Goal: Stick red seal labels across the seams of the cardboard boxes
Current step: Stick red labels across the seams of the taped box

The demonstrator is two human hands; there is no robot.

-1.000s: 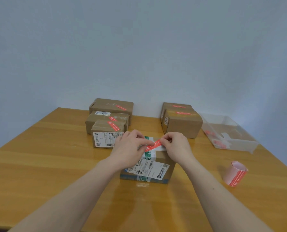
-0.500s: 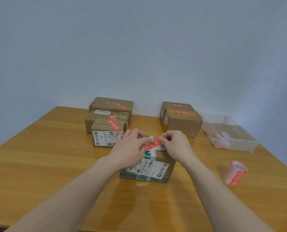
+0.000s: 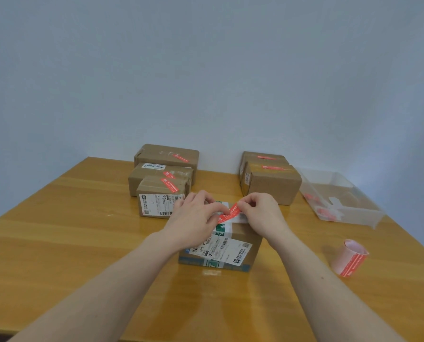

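Note:
A cardboard box [image 3: 240, 248] with white shipping labels and green-white tape stands in the middle of the wooden table [image 3: 58, 243]. Over its top, a red seal label [image 3: 229, 213] lies slanted across the taped seam. My left hand [image 3: 193, 218] pinches the label's lower left end, thumb on it. My right hand [image 3: 260, 213] pinches the upper right end, which is lifted slightly. Both hands hide much of the box top.
Three sealed boxes [image 3: 161, 186] stand stacked behind on the left, two more [image 3: 272, 183] at the back right, all bearing red labels. A clear plastic bin [image 3: 342, 196] sits far right. A roll of red labels [image 3: 349, 257] lies at the right front.
Hands and label have stayed almost in place over the box top; the label looks pressed a little lower toward the box.

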